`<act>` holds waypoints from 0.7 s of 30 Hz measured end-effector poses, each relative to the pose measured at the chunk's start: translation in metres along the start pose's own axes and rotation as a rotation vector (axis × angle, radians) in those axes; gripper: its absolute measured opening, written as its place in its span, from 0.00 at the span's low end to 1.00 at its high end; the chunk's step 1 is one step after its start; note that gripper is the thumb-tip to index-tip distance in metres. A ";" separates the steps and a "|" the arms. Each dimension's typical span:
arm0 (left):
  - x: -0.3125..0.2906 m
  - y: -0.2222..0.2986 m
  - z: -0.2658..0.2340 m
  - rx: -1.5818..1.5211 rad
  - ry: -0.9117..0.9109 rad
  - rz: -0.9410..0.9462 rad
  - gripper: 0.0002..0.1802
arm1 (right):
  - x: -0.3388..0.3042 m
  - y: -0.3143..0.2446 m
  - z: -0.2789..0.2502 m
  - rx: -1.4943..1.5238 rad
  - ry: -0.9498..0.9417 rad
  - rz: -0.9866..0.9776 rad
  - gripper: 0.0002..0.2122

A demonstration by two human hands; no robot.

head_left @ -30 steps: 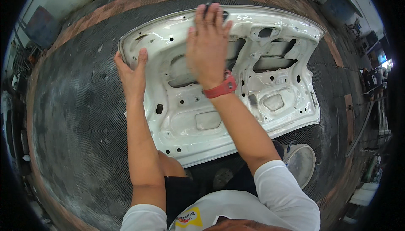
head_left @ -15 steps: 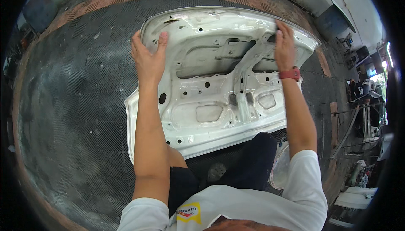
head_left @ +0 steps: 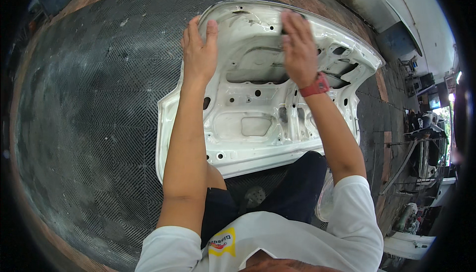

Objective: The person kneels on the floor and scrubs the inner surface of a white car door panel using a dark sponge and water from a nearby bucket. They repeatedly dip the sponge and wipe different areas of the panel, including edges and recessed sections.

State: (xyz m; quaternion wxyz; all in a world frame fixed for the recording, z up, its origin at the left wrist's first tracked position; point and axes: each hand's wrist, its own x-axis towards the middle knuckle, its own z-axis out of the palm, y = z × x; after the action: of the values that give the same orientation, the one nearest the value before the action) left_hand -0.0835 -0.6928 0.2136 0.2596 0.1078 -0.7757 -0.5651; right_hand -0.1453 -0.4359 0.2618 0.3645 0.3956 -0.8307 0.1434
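Note:
A white car trunk lid (head_left: 233, 123) stands before me with its inner side showing, full of cut-outs and round holes. My left hand (head_left: 201, 51) grips its left upper edge, the thumb on the inner face and the fingers round the outside. My right hand (head_left: 299, 48), smeared by motion, is at the upper part of the lid, left of its middle. Beneath its fingers shows a dark pad (head_left: 284, 28), mostly covered, so its exact kind is unclear. Grey smudges mark the lid's white paint.
Dark ribbed floor tiles (head_left: 99, 98) surround the lid, with a reddish strip along the far side. By my right knee is a clear round container (head_left: 325, 200), partly hidden. Metal stands (head_left: 401, 158) and car parts line the right side.
My right hand has swept left along the upper part of the lid with the dark pad. My left hand keeps its hold on the edge; the whole view has shifted a little.

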 end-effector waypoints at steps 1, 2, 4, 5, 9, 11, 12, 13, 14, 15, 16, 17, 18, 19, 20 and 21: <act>0.001 -0.001 -0.001 -0.005 -0.003 0.000 0.43 | 0.011 -0.020 0.016 0.068 -0.027 -0.076 0.24; 0.001 -0.002 -0.002 -0.011 -0.005 0.000 0.43 | 0.023 -0.039 0.028 0.137 -0.055 -0.152 0.25; 0.005 -0.012 -0.006 -0.079 -0.017 0.028 0.42 | 0.048 -0.070 0.048 0.061 -0.199 -0.290 0.28; 0.005 -0.017 -0.008 -0.113 -0.029 0.040 0.42 | 0.054 -0.080 0.052 0.021 -0.273 -0.353 0.30; 0.005 -0.011 -0.021 -0.103 -0.079 0.011 0.42 | 0.030 -0.007 0.005 -0.112 -0.234 -0.190 0.28; -0.001 0.004 -0.016 -0.090 -0.119 -0.029 0.42 | -0.016 0.053 -0.021 -0.204 -0.131 0.045 0.27; -0.003 0.007 -0.016 -0.095 -0.122 -0.040 0.42 | -0.030 0.065 -0.029 -0.239 -0.068 0.164 0.27; -0.003 0.010 -0.017 -0.090 -0.124 -0.051 0.42 | -0.024 0.061 -0.026 -0.197 -0.076 0.119 0.27; -0.003 0.011 -0.017 -0.081 -0.127 -0.061 0.42 | -0.014 0.052 -0.018 -0.151 -0.082 0.076 0.28; -0.002 0.006 -0.018 -0.109 -0.111 -0.044 0.43 | -0.004 0.037 -0.007 -0.102 -0.088 0.038 0.28; 0.002 -0.002 -0.016 -0.142 -0.101 -0.023 0.43 | 0.014 0.012 0.006 -0.013 -0.112 -0.043 0.29; 0.006 -0.009 -0.015 -0.172 -0.088 -0.002 0.44 | 0.036 -0.020 0.017 0.048 -0.105 -0.089 0.30; 0.007 -0.015 -0.014 -0.208 -0.095 -0.005 0.44 | 0.051 -0.049 0.033 0.016 -0.132 -0.155 0.30; 0.009 -0.019 -0.014 -0.244 -0.100 -0.005 0.45 | 0.063 -0.063 0.041 -0.016 -0.156 -0.222 0.30; 0.011 -0.021 -0.014 -0.284 -0.102 -0.003 0.45 | 0.072 -0.061 0.036 -0.063 -0.212 -0.276 0.30; 0.010 -0.017 -0.016 -0.270 -0.102 -0.004 0.46 | 0.078 -0.056 0.028 -0.111 -0.274 -0.331 0.30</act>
State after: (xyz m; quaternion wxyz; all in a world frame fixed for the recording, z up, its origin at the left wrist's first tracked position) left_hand -0.0858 -0.7168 0.2048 0.2306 0.0445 -0.7047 -0.6695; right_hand -0.1489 -0.5302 0.2957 0.2882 0.5217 -0.8028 -0.0195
